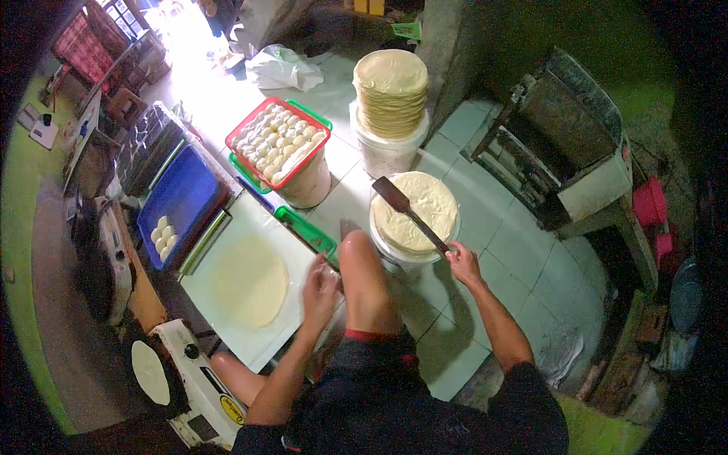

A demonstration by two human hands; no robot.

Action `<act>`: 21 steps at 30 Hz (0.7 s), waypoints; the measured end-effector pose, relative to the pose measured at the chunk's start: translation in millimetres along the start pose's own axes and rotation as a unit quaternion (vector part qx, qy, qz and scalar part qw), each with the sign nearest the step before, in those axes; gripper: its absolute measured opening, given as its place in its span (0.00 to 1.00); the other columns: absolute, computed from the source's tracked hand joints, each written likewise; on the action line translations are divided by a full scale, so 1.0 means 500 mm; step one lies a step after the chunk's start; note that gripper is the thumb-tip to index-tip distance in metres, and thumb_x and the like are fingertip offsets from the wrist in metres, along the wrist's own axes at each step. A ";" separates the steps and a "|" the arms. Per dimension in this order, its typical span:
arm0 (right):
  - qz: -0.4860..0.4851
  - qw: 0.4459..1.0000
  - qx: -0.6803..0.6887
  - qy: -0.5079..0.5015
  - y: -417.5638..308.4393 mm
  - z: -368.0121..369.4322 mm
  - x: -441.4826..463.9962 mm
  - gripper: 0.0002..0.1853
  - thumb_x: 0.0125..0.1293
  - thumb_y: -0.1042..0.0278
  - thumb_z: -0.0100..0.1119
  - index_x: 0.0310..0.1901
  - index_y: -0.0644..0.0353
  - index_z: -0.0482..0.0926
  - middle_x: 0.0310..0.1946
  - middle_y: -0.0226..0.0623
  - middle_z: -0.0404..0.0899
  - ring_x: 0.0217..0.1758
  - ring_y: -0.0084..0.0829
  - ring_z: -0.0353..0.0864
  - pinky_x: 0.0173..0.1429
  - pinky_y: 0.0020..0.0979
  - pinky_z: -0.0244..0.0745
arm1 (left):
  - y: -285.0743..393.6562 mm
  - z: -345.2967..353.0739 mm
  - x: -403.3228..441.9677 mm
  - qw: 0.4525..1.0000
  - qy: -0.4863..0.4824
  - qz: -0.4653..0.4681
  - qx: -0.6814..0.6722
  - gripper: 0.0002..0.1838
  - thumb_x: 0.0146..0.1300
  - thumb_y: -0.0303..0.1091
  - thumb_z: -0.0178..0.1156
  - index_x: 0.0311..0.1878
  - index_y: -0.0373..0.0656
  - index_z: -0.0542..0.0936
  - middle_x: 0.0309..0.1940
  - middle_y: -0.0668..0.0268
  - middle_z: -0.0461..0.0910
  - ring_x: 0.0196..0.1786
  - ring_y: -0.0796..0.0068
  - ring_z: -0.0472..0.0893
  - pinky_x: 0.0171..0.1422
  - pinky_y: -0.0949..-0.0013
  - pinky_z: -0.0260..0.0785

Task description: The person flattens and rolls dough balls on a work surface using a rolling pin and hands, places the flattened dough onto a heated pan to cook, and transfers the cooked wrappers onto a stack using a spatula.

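My right hand point(464, 265) grips the handle of a spatula point(415, 216) with a dark, flat blade. The blade lies over the pale yellow, uneven round top point(415, 208) of a white bucket point(394, 254). Near the right edge of a white board point(220, 318), my left hand point(322, 288) is somewhat blurred, its fingers curled in. Something whitish shows by those fingers, but I cannot make it out. A thin round sheet of dough point(250, 284) lies flat on the board.
Dough balls fill a red tray point(324, 149) on a bucket. Behind stands a tall stack of round flat sheets point(390, 95). A blue tray point(186, 193) holds several dough pieces. At lower left, a flatbread point(150, 371) lies on a dark pan beside a stove point(199, 379).
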State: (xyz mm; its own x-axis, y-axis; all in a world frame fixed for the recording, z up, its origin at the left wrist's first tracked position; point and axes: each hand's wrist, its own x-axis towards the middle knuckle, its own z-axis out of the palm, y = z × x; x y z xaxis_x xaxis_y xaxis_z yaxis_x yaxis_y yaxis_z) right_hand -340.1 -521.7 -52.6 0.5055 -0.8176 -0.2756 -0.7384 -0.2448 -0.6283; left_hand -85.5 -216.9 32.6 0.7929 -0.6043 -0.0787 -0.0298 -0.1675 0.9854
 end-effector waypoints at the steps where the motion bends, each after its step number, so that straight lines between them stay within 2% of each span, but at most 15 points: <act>1: -0.046 0.996 -0.009 0.072 -0.006 0.012 -0.006 0.18 0.66 0.63 0.63 0.55 0.60 0.79 0.40 0.48 0.82 0.43 0.47 0.83 0.49 0.45 0.77 | -0.027 -0.086 -0.017 0.995 0.048 0.008 0.092 0.29 0.64 0.29 0.65 0.69 0.40 0.70 0.63 0.46 0.75 0.65 0.50 0.75 0.71 0.58 0.66; 3: -0.143 0.966 -0.027 0.211 -0.008 0.047 -0.006 0.19 0.65 0.65 0.64 0.56 0.59 0.76 0.44 0.46 0.79 0.45 0.46 0.81 0.51 0.44 0.76 | -0.047 -0.229 -0.072 0.948 0.047 0.091 0.301 0.25 0.64 0.31 0.66 0.63 0.39 0.73 0.70 0.44 0.67 0.70 0.42 0.70 0.74 0.52 0.63; 4: -0.099 0.978 -0.012 0.183 -0.040 0.039 -0.017 0.20 0.66 0.67 0.65 0.57 0.60 0.75 0.44 0.42 0.74 0.48 0.38 0.75 0.56 0.39 0.73 | -0.087 -0.286 -0.111 0.936 0.022 0.098 0.337 0.24 0.64 0.31 0.65 0.63 0.38 0.73 0.72 0.45 0.65 0.71 0.40 0.68 0.75 0.48 0.61; 6: -0.125 0.977 0.026 0.169 -0.112 0.035 -0.032 0.19 0.66 0.68 0.64 0.57 0.61 0.75 0.44 0.42 0.74 0.48 0.38 0.76 0.55 0.39 0.73 | -0.182 -0.361 -0.181 0.908 -0.026 0.105 0.404 0.23 0.65 0.33 0.64 0.61 0.37 0.74 0.75 0.46 0.60 0.74 0.36 0.63 0.76 0.41 0.57; 9: -0.198 0.971 0.042 0.124 -0.224 0.044 -0.026 0.16 0.66 0.72 0.62 0.55 0.63 0.77 0.46 0.41 0.77 0.47 0.37 0.79 0.53 0.37 0.77 | -0.184 -0.401 -0.191 0.836 -0.096 0.046 0.538 0.23 0.66 0.35 0.61 0.61 0.37 0.73 0.77 0.47 0.55 0.76 0.31 0.57 0.76 0.31 0.49; 10: -0.225 0.966 0.056 0.110 -0.270 0.055 -0.026 0.15 0.65 0.73 0.63 0.53 0.63 0.79 0.46 0.42 0.79 0.46 0.38 0.80 0.52 0.36 0.77 | -0.169 -0.406 -0.185 0.821 -0.098 0.042 0.561 0.23 0.67 0.35 0.57 0.62 0.35 0.71 0.74 0.46 0.60 0.77 0.36 0.59 0.76 0.29 0.47; 11: -0.256 0.959 0.074 0.091 -0.323 0.067 -0.029 0.14 0.64 0.74 0.64 0.52 0.63 0.80 0.45 0.43 0.80 0.46 0.38 0.81 0.50 0.36 0.78 | -0.173 -0.431 -0.166 0.826 -0.102 0.066 0.551 0.23 0.68 0.35 0.58 0.62 0.34 0.69 0.69 0.44 0.66 0.71 0.38 0.67 0.74 0.30 0.51; 12: -0.241 0.962 0.120 0.042 -0.382 0.069 -0.040 0.12 0.66 0.74 0.61 0.50 0.63 0.82 0.47 0.44 0.82 0.46 0.36 0.84 0.49 0.34 0.80 | -0.167 -0.465 -0.141 0.797 -0.122 0.084 0.585 0.25 0.68 0.35 0.58 0.63 0.33 0.67 0.57 0.44 0.74 0.59 0.42 0.77 0.72 0.29 0.53; 13: -0.295 0.947 0.126 0.034 -0.428 0.090 -0.043 0.11 0.68 0.72 0.60 0.49 0.64 0.83 0.44 0.43 0.85 0.43 0.35 0.86 0.46 0.33 0.81 | -0.162 -0.494 -0.103 0.788 -0.066 0.124 0.600 0.23 0.69 0.36 0.57 0.61 0.32 0.67 0.45 0.46 0.79 0.48 0.43 0.80 0.70 0.29 0.55; 14: -0.293 0.947 0.130 -0.035 -0.475 0.106 -0.049 0.11 0.68 0.71 0.60 0.48 0.64 0.84 0.43 0.43 0.86 0.42 0.35 0.86 0.47 0.33 0.81 | -0.110 -0.508 -0.070 0.856 -0.058 0.022 0.513 0.22 0.71 0.37 0.55 0.59 0.30 0.67 0.38 0.46 0.80 0.44 0.42 0.81 0.68 0.29 0.57; 16: -0.249 0.938 0.173 -0.170 -0.564 0.165 -0.070 0.10 0.68 0.68 0.62 0.45 0.64 0.85 0.38 0.43 0.88 0.40 0.36 0.88 0.48 0.34 0.81 | -0.127 -0.552 -0.022 0.854 -0.022 0.049 0.517 0.17 0.70 0.36 0.54 0.54 0.35 0.66 0.34 0.49 0.80 0.40 0.39 0.80 0.63 0.30 0.61; 17: -0.289 0.925 0.131 -0.210 -0.606 0.201 -0.076 0.10 0.68 0.67 0.62 0.45 0.63 0.85 0.38 0.44 0.88 0.40 0.38 0.88 0.48 0.35 0.81 | -0.104 -0.576 0.015 0.852 -0.016 0.019 0.523 0.17 0.70 0.36 0.55 0.55 0.36 0.66 0.34 0.49 0.81 0.42 0.41 0.82 0.64 0.29 0.61; 19: -0.360 0.889 0.045 -0.280 -0.685 0.280 -0.077 0.10 0.67 0.66 0.63 0.43 0.63 0.86 0.37 0.45 0.87 0.40 0.41 0.87 0.48 0.38 0.80 | -0.063 -0.641 0.099 0.827 0.055 0.047 0.557 0.17 0.72 0.36 0.54 0.57 0.37 0.67 0.37 0.50 0.84 0.44 0.44 0.83 0.68 0.30 0.58; 20: -0.395 0.876 0.011 -0.276 -0.712 0.332 -0.067 0.11 0.67 0.65 0.63 0.44 0.62 0.86 0.38 0.47 0.86 0.39 0.41 0.86 0.47 0.38 0.79 | -0.011 -0.669 0.148 0.803 0.120 0.057 0.580 0.16 0.71 0.39 0.54 0.54 0.39 0.70 0.33 0.49 0.83 0.43 0.45 0.84 0.72 0.29 0.51; 21: -0.428 0.861 -0.027 -0.272 -0.744 0.395 -0.048 0.11 0.67 0.64 0.63 0.45 0.61 0.87 0.40 0.49 0.86 0.38 0.41 0.86 0.46 0.39 0.79 | 0.032 -0.706 0.196 0.791 0.187 0.149 0.564 0.15 0.71 0.39 0.53 0.53 0.40 0.72 0.32 0.50 0.83 0.42 0.46 0.85 0.73 0.29 0.51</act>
State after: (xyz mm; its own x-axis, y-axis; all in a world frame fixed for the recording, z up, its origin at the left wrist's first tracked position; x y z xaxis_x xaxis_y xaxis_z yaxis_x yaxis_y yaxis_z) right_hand 10.5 -308.0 44.3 0.9986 0.0362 -0.0380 -0.0037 -0.6727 -0.7399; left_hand 206.8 -3.8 93.7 0.7665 -0.5105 0.3897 -0.6058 -0.7762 0.1746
